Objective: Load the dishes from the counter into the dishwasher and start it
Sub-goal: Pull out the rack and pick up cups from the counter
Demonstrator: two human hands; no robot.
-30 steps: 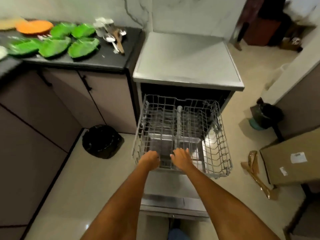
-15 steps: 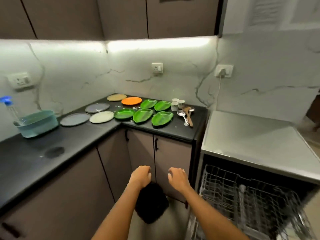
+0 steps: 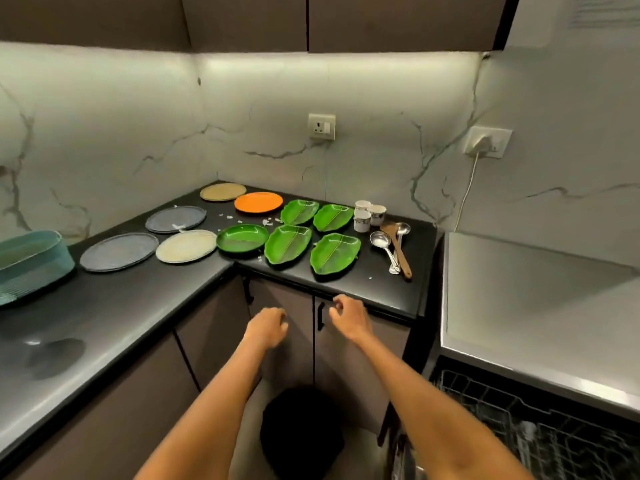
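Both hands are raised before the counter's front edge, empty — the left hand (image 3: pixel 266 328) loosely curled, the right hand (image 3: pixel 347 316) with fingers bent, holding nothing. The nearest leaf-shaped green dish (image 3: pixel 334 252), by the front edge, is best taken first, gripped at its rim. Plates, cups and spoons are spread across the black counter (image 3: pixel 138 306) — the dishwasher rack (image 3: pixel 540 434) stands open at right.
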